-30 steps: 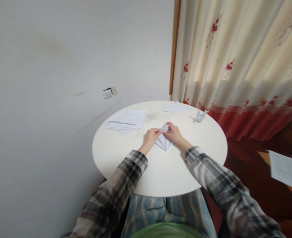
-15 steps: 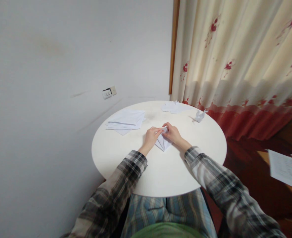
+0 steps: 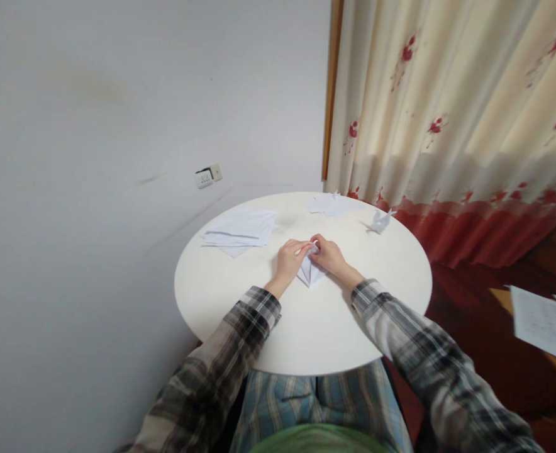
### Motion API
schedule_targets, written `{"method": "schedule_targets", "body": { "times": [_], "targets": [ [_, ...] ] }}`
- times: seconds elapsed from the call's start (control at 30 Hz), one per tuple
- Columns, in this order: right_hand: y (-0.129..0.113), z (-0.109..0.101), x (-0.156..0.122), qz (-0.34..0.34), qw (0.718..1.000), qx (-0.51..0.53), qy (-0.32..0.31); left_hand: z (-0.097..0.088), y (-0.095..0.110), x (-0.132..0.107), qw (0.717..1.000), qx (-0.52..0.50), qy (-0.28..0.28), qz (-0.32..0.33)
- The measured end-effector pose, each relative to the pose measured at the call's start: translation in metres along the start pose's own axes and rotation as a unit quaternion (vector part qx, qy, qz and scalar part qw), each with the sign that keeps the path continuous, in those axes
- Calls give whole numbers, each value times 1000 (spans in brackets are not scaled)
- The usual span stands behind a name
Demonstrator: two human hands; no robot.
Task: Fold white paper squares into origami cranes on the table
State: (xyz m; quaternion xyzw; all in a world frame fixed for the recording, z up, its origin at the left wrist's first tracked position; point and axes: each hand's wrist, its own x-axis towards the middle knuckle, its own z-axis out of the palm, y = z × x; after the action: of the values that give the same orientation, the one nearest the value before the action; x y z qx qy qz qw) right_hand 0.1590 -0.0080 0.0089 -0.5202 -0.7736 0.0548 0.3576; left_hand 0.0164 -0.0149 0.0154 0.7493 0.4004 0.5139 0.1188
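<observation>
A folded sheet of white paper (image 3: 310,274) lies under my hands near the middle of the round white table (image 3: 316,333), one pointed corner aimed toward me. My left hand (image 3: 289,259) pinches its far edge from the left. From the right, my right hand (image 3: 328,254) grips the same far end, with thumb and fingers curled round it. The fingertips of both hands nearly meet there and hide the paper's top. Creases run down to the near point.
A stack of white sheets (image 3: 240,228) lies at the table's left. Farther back are more papers (image 3: 332,204) with a small folded piece on them. A folded paper figure (image 3: 380,221) stands at the right. Written sheets (image 3: 544,321) rest on a surface lower right.
The near point of the folded paper has shifted slightly left. My fingertips have drawn a little closer together at its far end, and both hands keep their grip.
</observation>
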Motion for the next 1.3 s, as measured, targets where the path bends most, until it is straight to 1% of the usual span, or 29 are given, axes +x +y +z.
{"method": "schedule_targets", "body": {
  "times": [0.23,0.33,0.43,0.5,0.57,0.67,0.73,0.83,0.97,1.17,1.3],
  "targets": [
    [2,2,0,3,1000,6,-8,-5,11,0,997,33,57,38],
    [3,3,0,1,1000,12,-11,-6,12,0,996,40,60,45],
    [5,4,0,8,1000,9,-16,-5,8,1,998,34,52,30],
    [6,5,1,19,1000,-5,-13,-2,3,1,999,24,39,3],
    [7,6,2,35,999,-16,-9,1,-5,2,999,17,9,-30],
    [8,7,3,57,998,-14,3,5,-17,2,995,41,-46,-79],
    [9,7,3,75,997,-8,14,7,-24,1,993,58,-57,-89],
    [10,7,5,113,993,-5,16,8,-31,-2,991,83,-76,-74],
    [11,6,6,157,988,-11,-11,8,-32,-3,987,107,-110,-37],
    [12,6,6,182,983,-26,-27,6,-29,-3,986,111,-122,-7],
    [11,5,6,194,980,-41,-32,6,-28,-4,986,101,-133,-1]
  ]
}}
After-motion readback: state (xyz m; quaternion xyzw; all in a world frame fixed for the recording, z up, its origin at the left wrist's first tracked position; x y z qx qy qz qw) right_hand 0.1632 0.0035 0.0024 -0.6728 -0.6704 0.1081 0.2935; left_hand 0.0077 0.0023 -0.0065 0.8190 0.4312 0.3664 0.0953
